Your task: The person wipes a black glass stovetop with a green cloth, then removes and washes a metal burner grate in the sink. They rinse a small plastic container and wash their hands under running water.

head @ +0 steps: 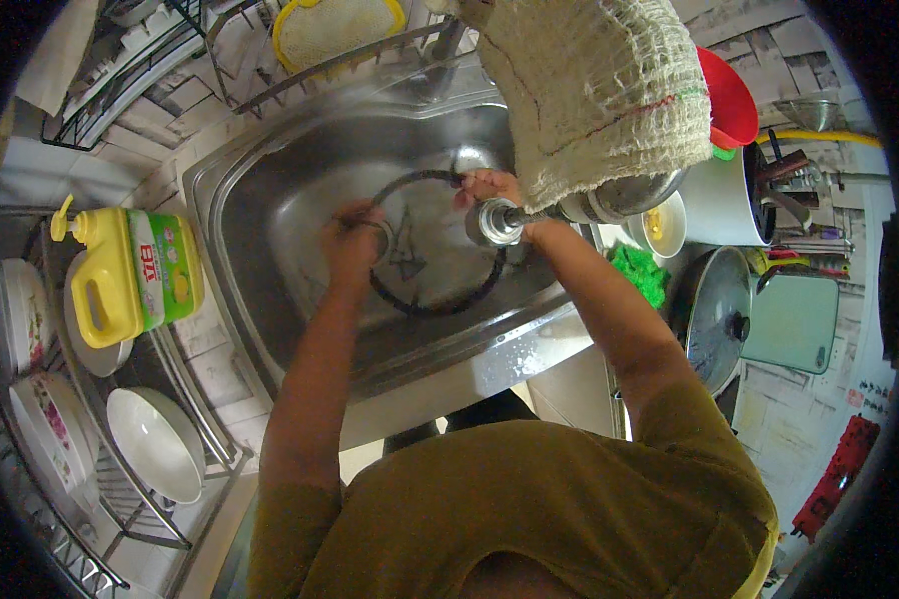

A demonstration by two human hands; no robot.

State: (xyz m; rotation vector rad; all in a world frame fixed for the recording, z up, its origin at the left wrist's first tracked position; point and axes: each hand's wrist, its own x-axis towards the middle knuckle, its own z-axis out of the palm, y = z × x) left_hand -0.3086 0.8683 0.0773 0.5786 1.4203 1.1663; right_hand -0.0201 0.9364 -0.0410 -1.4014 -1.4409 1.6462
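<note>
Inside the stainless steel sink [300, 187], a round thing with a dark rim [449, 307] is held between my hands. It may be a glass pot lid, but its middle is too unclear to tell. My left hand [356, 236], blurred, closes about the rim's left side. Fingers of my right hand [491, 186] grip the upper right of the rim, partly hidden behind the faucet spout [498, 222]. A pale mesh cloth [592, 97] hangs over the faucet just above my right wrist.
Left of the sink are a yellow detergent jug [112, 277] and a dish rack with a white bowl [156, 443]. To the right lie a green scrubber [640, 273], a small bowl [667, 224], a lidded pan [719, 307] and a green cutting board [790, 322].
</note>
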